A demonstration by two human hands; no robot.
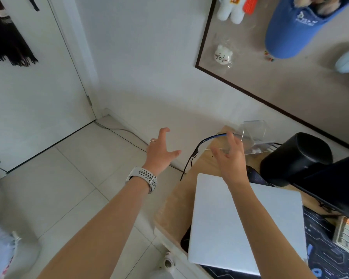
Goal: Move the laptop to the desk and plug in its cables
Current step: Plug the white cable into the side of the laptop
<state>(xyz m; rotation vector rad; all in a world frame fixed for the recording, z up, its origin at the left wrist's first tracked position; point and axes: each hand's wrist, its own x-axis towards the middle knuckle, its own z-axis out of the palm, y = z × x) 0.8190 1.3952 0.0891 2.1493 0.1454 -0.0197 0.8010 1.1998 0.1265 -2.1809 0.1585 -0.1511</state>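
On the counter [201,168], at its near corner, our closed silver laptop [244,222] lies flat, its near edge jutting a little past the wood. Beyond it, a black-and-blue cable [208,138] arcs up over the counter's far left edge, its lower run dropping toward the floor. Our right hand [229,158] reaches over the laptop toward that cable, fingers spread and loosely bent, the fingertips at the cable's blue end; whether they touch it we cannot tell. Our left hand [159,151], a pale watch [144,178] on its wrist, hovers spread wide beside the counter, over the tiled floor, holding nothing. A clear plastic stand [254,133] sits just behind the cable, a black cylindrical speaker [296,158] to its right. By our reading, the laptop is placed and the plugging remains. The risk: a missed catch could let the cable slide off the edge, or a reaching wrist could nudge the overhanging laptop.
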